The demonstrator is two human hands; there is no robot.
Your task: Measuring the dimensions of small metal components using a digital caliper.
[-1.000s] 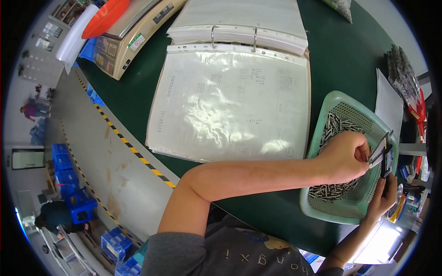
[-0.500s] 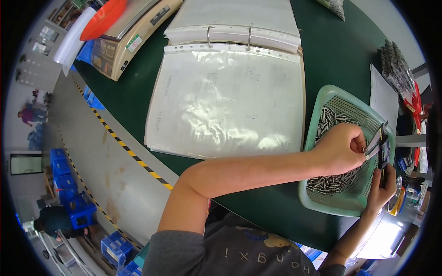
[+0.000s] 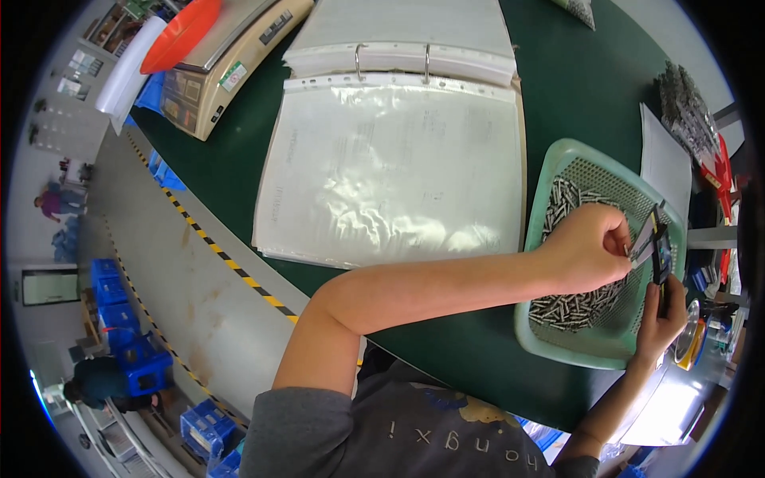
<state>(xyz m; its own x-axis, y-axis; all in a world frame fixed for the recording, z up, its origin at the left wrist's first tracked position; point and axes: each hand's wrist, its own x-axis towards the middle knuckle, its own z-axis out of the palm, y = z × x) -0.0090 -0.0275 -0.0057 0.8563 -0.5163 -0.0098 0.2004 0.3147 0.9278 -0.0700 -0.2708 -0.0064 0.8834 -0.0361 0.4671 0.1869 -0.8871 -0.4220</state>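
A mint-green perforated plastic basket (image 3: 532, 338) holds a heap of small cylindrical metal pins (image 3: 575, 312). Above the right side of this basket, my right hand (image 3: 664, 320) grips a dark caliper with a display (image 3: 661, 253), its jaws toward my other hand. My left hand (image 3: 588, 248) reaches across over the pins, thumb and fingers pinched together at the caliper's jaws. A small metal pin shows partly at those fingertips; the rest of it is hidden.
An open ring binder with plastic sleeves (image 3: 390, 175) lies left of the basket on the green table (image 3: 446, 334). Beyond it stand a beige weighing scale (image 3: 199, 103) and an orange bowl (image 3: 179, 36). White paper (image 3: 665, 151) and bagged parts (image 3: 687, 107) are at the right.
The whole view has shifted slightly. Both hands keep their grips, and the caliper stays over the basket, turned a little at most.
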